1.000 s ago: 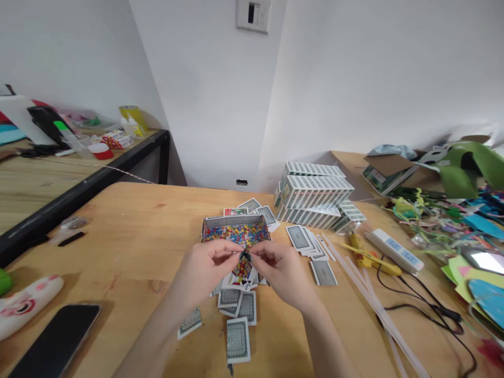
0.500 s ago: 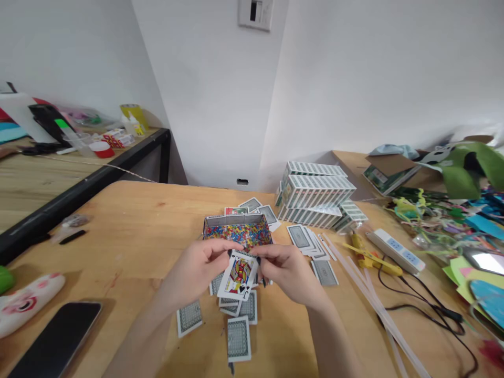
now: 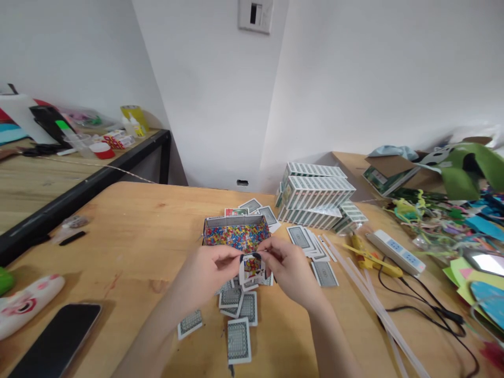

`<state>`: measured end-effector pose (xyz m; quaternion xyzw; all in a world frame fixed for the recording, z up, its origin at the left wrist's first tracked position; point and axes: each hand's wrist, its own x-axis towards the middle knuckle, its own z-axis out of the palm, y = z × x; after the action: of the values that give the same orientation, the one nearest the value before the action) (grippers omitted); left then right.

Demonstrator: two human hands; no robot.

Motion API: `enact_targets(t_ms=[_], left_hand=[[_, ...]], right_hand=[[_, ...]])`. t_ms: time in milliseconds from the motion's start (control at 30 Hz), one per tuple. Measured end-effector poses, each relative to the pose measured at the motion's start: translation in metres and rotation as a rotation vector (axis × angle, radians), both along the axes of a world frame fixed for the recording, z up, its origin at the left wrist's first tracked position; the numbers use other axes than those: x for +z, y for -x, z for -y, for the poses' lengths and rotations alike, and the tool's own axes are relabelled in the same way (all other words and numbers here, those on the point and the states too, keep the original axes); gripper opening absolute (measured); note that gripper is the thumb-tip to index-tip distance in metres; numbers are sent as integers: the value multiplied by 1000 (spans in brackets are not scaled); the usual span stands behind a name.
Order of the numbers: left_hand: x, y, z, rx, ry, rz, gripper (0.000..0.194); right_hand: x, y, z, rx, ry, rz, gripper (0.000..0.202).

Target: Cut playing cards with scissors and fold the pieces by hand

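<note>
A face playing card (image 3: 252, 268) is pinched at its top corners between my left hand (image 3: 212, 266) and my right hand (image 3: 286, 270), its picture side toward me. Both hands have their fingers closed on it, just in front of an open box (image 3: 222, 221) lined with a colourful pattern. Face-down cards (image 3: 239, 340) lie scattered on the table below my hands. More cards (image 3: 301, 238) are spread to the right of the box, and others (image 3: 251, 205) lie behind it.
Stacked card boxes (image 3: 318, 192) stand at the back right. Farther right are a yellow glue gun (image 3: 370, 258), clear sticks (image 3: 368, 294), a power strip (image 3: 397, 252) and cables. A phone (image 3: 57, 341) and a white plush object (image 3: 31, 303) lie at the left.
My hands and the card have moved slightly to the right. The card now looks shorter, tilted or bent at an angle to the camera.
</note>
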<state>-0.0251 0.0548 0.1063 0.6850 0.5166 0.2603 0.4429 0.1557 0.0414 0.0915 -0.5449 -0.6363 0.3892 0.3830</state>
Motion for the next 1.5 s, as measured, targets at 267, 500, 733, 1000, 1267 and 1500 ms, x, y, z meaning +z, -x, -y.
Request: enact_targets(t_ms=[267, 500, 733, 1000, 1267, 1500], left_hand=[[6, -14, 8, 18, 22, 83, 26], [4, -10, 9, -43, 76, 124, 26], [-4, -3, 6, -86, 169, 214, 26], [2, -2, 4, -115, 311, 405, 20], [1, -2, 2, -41, 322, 429, 17], [-1, -2, -2, 120, 170, 250, 20]], right_hand=[[-7, -8, -5, -116, 53, -115, 13], [-7, -9, -3, -83, 17, -143, 19], [-4, -8, -2, -67, 17, -161, 22], [-2, -3, -1, -58, 31, -240, 21], [0, -4, -1, -113, 58, -291, 24], [3, -10, -1, -6, 184, -281, 31]])
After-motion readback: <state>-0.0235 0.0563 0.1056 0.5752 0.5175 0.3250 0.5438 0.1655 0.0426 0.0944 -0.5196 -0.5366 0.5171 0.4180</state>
